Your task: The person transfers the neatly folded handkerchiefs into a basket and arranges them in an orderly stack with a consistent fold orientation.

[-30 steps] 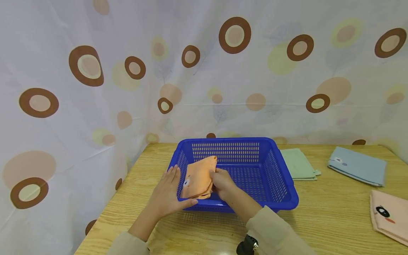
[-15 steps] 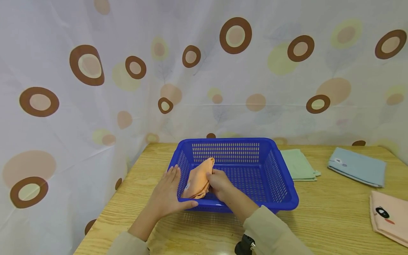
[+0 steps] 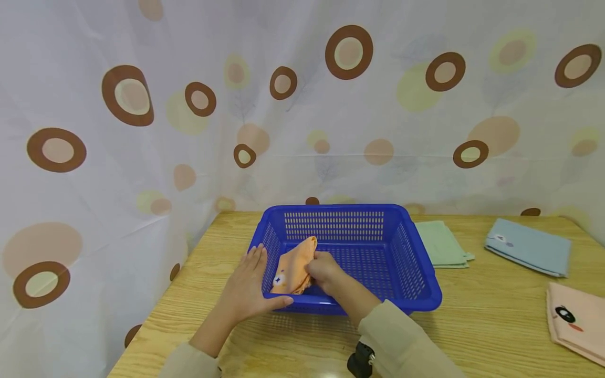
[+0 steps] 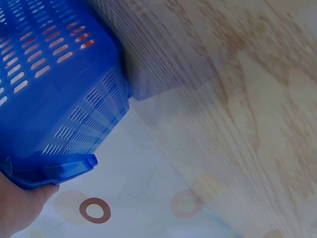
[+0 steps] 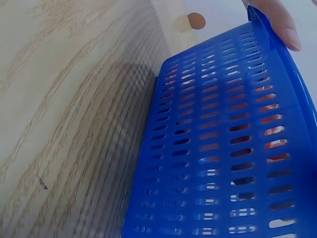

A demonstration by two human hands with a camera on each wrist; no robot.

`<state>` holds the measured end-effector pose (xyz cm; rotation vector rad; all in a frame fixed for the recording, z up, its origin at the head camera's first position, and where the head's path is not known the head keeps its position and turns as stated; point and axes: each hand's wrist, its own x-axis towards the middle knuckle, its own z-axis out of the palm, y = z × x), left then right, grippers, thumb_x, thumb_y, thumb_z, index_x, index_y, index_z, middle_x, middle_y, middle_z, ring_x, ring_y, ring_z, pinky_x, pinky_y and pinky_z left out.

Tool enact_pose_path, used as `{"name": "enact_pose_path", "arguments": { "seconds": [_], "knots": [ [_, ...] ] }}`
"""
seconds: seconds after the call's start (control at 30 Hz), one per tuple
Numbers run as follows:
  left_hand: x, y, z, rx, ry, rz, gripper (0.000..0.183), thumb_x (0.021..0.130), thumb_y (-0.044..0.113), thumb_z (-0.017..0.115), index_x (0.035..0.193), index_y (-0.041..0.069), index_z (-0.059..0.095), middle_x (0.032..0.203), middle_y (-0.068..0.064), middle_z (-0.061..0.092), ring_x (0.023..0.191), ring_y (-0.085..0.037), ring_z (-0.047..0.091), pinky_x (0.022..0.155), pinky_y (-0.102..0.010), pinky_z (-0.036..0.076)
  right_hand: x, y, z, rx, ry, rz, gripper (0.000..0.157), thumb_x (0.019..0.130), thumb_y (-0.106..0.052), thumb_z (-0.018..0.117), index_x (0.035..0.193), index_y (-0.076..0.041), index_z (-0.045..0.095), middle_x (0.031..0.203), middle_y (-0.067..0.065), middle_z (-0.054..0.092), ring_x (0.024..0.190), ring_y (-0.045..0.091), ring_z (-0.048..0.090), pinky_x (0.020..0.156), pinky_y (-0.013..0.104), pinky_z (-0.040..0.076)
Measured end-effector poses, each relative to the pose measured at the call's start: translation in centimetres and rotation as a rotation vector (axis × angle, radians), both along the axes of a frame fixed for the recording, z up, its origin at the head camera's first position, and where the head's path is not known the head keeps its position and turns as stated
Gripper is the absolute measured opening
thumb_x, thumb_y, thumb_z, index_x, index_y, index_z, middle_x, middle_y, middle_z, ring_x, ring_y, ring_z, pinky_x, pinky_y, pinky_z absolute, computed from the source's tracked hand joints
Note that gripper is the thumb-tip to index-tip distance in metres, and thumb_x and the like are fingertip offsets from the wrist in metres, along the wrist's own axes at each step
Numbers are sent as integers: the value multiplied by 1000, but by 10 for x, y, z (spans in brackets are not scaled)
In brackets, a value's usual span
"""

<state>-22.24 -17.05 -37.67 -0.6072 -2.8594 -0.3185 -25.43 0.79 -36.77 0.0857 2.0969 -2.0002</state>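
Observation:
A folded orange towel (image 3: 294, 266) with a small animal face stands tilted inside the blue plastic basket (image 3: 335, 208), at its left end. My right hand (image 3: 329, 274) reaches over the front rim and grips the towel's right side; its fingertips are hidden behind the cloth. At the basket's front left corner, my left hand (image 3: 247, 290) rests on the rim, fingers straight and thumb stretched along the front edge. In the right wrist view, the left thumb (image 5: 283, 25) lies over the rim, and orange shows through the slots of the basket wall (image 5: 223, 119).
Right of the basket lies a folded green towel (image 3: 441, 244), partly behind it. Farther right are a blue towel (image 3: 531, 248) and a pink towel (image 3: 579, 320) on the wooden table (image 3: 482, 325). A patterned curtain (image 3: 302, 121) hangs behind.
The orange towel has been tipped and drawn slightly left and down, showing narrower than before. My right hand moved slightly left with it. The left hand stayed on the rim.

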Motion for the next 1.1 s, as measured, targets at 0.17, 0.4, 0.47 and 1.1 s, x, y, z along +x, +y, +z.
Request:
{"name": "enact_pose_path", "arguments": {
  "seconds": [0.17, 0.4, 0.47, 1.1],
  "knots": [
    [0, -1, 0, 4, -6, 3, 113, 70, 72, 53, 140, -10, 20, 149, -23, 16, 140, -36, 13, 116, -43, 14, 2, 1, 3, 126, 15, -41, 34, 81, 11, 44, 114, 16, 50, 93, 21, 60, 76, 21, 60, 70, 30, 56],
    [0, 0, 0, 0, -20, 9, 114, 69, 74, 51, 140, -9, 20, 149, -23, 16, 140, -36, 13, 116, -44, 14, 3, 11, 7, 283, -40, 5, 51, 85, -6, 52, 126, 20, 35, 126, 34, 44, 90, 36, 61, 70, 36, 56],
    [0, 0, 1, -5, -22, 10, 114, 69, 75, 50, 141, -9, 19, 149, -23, 16, 140, -36, 12, 116, -44, 14, 3, 13, 8, 295, -53, 17, 61, 85, -8, 52, 132, 21, 26, 135, 36, 33, 106, 40, 55, 82, 40, 53],
    [1, -1, 2, -10, -18, 7, 114, 70, 75, 50, 141, -9, 20, 149, -23, 17, 140, -36, 12, 116, -44, 14, 3, 18, 10, 251, -110, 50, 68, 86, -11, 50, 137, 18, 16, 146, 33, 15, 134, 47, 15, 111, 55, 18]
  ]
}}
